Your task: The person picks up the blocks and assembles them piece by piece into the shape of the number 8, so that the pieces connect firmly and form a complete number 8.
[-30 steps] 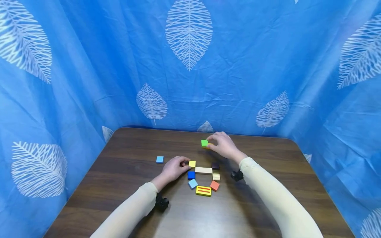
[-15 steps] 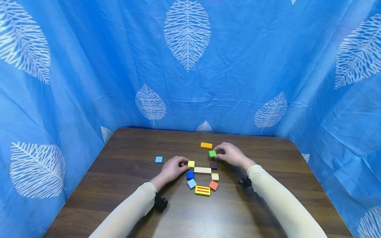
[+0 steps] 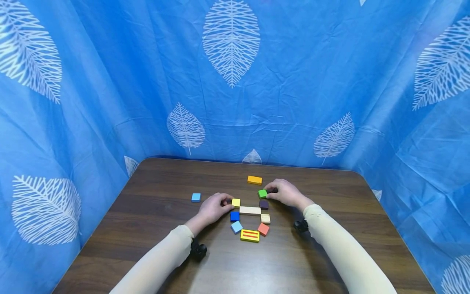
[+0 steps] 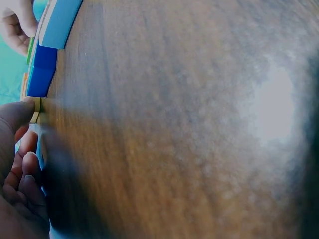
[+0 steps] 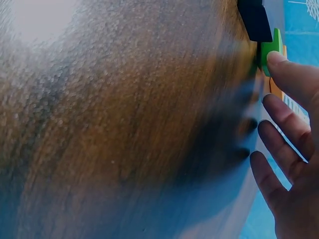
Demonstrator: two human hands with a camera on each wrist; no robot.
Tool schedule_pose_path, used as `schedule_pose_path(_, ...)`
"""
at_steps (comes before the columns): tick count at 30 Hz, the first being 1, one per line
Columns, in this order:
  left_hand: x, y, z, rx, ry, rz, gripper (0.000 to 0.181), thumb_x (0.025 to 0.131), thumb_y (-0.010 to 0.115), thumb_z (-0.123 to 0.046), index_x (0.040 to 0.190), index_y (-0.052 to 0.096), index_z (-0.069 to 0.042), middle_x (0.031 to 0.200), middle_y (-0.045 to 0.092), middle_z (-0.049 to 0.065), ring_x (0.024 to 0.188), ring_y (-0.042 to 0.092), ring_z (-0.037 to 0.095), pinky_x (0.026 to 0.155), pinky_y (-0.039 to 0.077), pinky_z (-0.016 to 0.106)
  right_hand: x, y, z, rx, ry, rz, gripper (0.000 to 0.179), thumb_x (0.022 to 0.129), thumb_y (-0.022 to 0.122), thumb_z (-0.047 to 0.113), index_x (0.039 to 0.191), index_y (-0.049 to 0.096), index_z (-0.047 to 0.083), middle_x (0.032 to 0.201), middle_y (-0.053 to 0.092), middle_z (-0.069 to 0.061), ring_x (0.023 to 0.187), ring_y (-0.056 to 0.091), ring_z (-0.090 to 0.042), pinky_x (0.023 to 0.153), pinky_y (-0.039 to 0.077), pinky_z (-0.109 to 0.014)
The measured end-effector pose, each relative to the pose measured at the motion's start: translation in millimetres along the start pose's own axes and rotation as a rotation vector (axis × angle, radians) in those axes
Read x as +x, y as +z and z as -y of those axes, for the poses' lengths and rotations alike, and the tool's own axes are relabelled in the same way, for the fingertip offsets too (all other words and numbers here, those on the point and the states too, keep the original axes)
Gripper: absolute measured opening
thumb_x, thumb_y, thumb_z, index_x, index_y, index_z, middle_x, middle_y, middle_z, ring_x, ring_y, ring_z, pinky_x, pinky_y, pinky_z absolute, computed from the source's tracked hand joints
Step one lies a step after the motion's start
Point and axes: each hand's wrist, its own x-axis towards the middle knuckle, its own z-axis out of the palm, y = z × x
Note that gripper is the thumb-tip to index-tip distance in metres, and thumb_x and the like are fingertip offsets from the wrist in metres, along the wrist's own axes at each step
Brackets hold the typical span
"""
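My right hand pinches a green block between thumb and fingers, just behind the dark block. In the right wrist view the thumb lies on the green block, low at the table. My left hand holds a yellow block at its left side, thumb and forefinger on it. Between the two sides lies a long pale block. Below it, a blue block, a light blue block, a yellow block with red stripes, a red block and a wood-grain block form a curve.
An orange block lies farther back on the brown table. Off to the left sits another light blue block. A blue curtain with white leaves hangs behind the table's back edge.
My right hand has brought the green block forward and rightward from beside the orange block to just behind the dark block. The left hand stays at the yellow block.
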Motion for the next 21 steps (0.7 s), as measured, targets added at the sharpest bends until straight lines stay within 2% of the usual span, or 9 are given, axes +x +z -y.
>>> schedule_pose_path(21, -0.8, -0.2, 1.0, -0.015, 0.017, -0.008, 0.032, 0.096, 0.074, -0.031, 0.125, 0.072, -0.017, 0.087, 0.057, -0.006, 0.079, 0.052, 0.014, 0.069, 0.044, 0.031, -2.8, 2.5, 0.2, 0.008, 0.024, 0.023, 0.026, 0.095, 0.076, 0.027, 0.12, 0.076, 0.021, 0.115, 0.068, 0.002, 0.111, 0.055, -0.024, 0.1, 0.044, -0.048)
